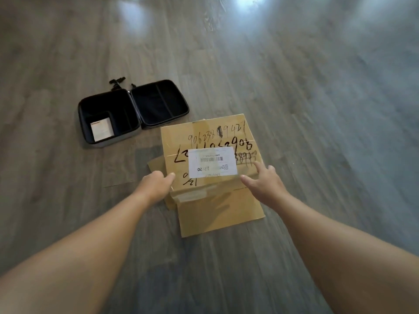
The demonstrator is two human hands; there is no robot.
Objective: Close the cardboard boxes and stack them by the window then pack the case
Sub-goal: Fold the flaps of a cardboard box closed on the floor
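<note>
A brown cardboard box [210, 137] with black handwritten numbers and a white shipping label [212, 162] stands on the floor in the middle. Its top flaps lie closed, and one flap [220, 211] hangs out flat toward me. My left hand [156, 184] holds the box's near left edge, thumb on top. My right hand [263, 180] is at the near right corner with fingers spread, touching the top. A black case [133, 109] lies open on the floor to the left, with a small white box [102, 131] in its left half.
Grey wood-look floor [317, 109] all around, with bright light reflections at the top. Black straps [116, 83] stick out behind the case. A second cardboard flap [156, 165] pokes out at the box's left.
</note>
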